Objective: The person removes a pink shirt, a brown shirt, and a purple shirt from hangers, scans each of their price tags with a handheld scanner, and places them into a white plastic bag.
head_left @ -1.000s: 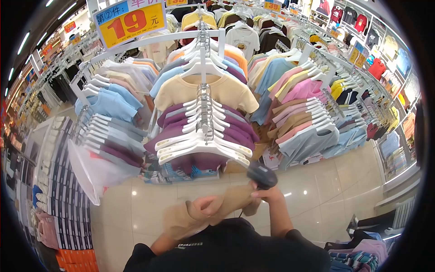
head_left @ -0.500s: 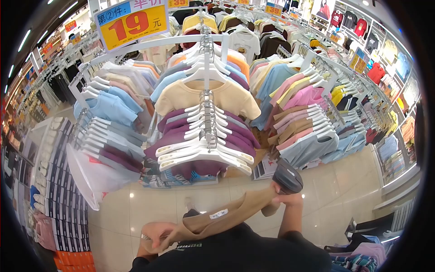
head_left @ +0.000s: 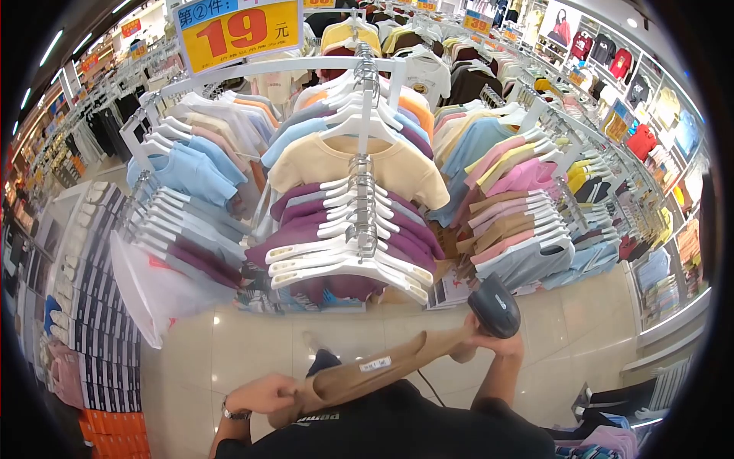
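Observation:
A brown T-shirt (head_left: 405, 365) is stretched between my two hands, with a white neck label (head_left: 375, 364) showing at its collar. My left hand (head_left: 264, 394) is closed on the shirt's left end; a watch (head_left: 235, 411) is on that wrist. At the other end, my right hand (head_left: 493, 342) is closed around a dark grey handheld device (head_left: 495, 307) shaped like a barcode scanner. Brown cloth also meets my right fingers, though their exact hold on it is hidden. A thin black cord (head_left: 430, 388) shows below the shirt.
Purple shirts on white hangers (head_left: 353, 269) hang from a rack in front. More racks flank it, with a white plastic bag (head_left: 145, 287) on the left. Stacked shoe boxes (head_left: 107, 367) stand far left, and folded clothes (head_left: 615, 442) lie at lower right.
My left hand has shifted slightly up and right along the shirt, uncovering the watch. My right hand and the device have moved a little right and down in view. The view has shifted slightly.

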The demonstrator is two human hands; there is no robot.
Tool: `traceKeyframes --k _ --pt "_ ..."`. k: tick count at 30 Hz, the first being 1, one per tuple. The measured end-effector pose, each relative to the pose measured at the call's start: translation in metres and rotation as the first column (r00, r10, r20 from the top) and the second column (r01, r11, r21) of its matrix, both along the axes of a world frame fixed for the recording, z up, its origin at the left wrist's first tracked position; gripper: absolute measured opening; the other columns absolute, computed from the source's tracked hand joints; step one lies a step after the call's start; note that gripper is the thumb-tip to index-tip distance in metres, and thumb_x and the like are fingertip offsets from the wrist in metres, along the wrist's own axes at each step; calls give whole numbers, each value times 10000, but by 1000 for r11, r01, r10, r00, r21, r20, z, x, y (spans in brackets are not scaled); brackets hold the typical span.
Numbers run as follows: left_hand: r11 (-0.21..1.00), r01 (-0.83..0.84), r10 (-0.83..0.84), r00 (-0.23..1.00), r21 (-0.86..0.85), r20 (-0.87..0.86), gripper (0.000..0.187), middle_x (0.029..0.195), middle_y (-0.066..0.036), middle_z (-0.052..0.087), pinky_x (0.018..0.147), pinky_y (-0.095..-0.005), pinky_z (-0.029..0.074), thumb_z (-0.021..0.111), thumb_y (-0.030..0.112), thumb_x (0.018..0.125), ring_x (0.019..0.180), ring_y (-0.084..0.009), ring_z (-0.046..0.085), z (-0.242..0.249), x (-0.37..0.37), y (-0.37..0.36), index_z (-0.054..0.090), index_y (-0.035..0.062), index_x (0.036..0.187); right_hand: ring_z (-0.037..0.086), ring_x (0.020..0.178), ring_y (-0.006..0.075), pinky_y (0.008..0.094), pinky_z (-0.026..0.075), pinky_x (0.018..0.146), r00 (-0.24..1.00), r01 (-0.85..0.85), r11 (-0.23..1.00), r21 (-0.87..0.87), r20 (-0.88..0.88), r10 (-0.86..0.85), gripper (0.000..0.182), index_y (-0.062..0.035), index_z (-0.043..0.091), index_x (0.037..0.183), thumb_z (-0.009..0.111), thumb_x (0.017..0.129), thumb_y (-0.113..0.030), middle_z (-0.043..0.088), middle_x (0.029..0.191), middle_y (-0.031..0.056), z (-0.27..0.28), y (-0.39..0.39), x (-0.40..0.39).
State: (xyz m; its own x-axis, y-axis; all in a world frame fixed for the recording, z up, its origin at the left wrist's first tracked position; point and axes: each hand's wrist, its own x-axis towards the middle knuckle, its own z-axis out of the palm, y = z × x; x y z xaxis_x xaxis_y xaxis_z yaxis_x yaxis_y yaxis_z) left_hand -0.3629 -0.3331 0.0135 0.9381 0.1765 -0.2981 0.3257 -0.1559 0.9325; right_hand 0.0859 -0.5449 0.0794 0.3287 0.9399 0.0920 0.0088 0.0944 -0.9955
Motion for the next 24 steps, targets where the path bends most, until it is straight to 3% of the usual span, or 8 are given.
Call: traceKeyframes --k 5,8,12,13,17,20,21,24 --pt "896 -417 427 904 153 -33 189 788 -101 636 649 -315 482 580 87 850 712 -166 585 31 19 9 615 8 1018 603 837 140 305 500 734 931 201 975 -91 329 -161 438 -18 650 1024 887 656 -11 651 913 26 14 -3 -1" --pt "769 -606 576 795 203 192 187 826 -51 626 678 -266 480 556 25 851 746 -98 567 44 31 13 592 -2 1032 601 822 132 300 502 742 887 297 948 -115 400 -230 425 -14 658 1019 888 663 -34 666 911 25 21 -3 0" --pt "618 -676 528 735 402 425 218 917 -87 657 683 -263 480 536 -2 881 773 -127 598 43 36 31 590 11 1092 599 815 128 295 501 744 878 323 943 -81 398 -266 413 -14 664 1007 887 661 -30 675 921 31 26 1 7" --pt "597 -683 534 730 420 427 232 955 -140 693 756 -336 528 584 46 870 855 -270 685 49 37 35 627 31 1098 587 781 104 272 502 675 869 301 954 -1 411 -274 439 -23 653 1024 849 641 58 631 908 13 27 4 8" --pt "575 -711 583 704 405 407 137 853 -106 712 767 -310 529 624 77 858 787 -228 692 86 43 50 696 12 955 577 806 130 286 494 680 880 318 947 52 356 -315 450 -41 608 942 860 587 72 615 934 48 41 13 17" --pt "593 -677 500 734 437 459 140 875 -92 715 772 -291 528 633 72 848 809 -208 691 103 38 79 700 18 958 570 807 165 304 477 690 928 169 959 226 291 -232 476 -51 574 931 840 566 102 587 889 69 59 25 27" --pt "643 -647 471 756 411 454 193 869 -73 704 724 -282 517 772 105 769 774 -194 673 108 36 91 705 25 932 563 853 192 330 462 690 957 143 961 236 215 -195 490 -17 601 955 872 561 93 567 918 62 50 24 42" --pt "800 -317 146 926 510 348 376 854 -63 683 684 -283 495 905 162 628 756 -186 647 164 44 132 707 31 921 540 781 181 300 429 689 945 168 938 304 220 -240 509 -41 534 940 831 534 27 535 855 84 78 48 50"
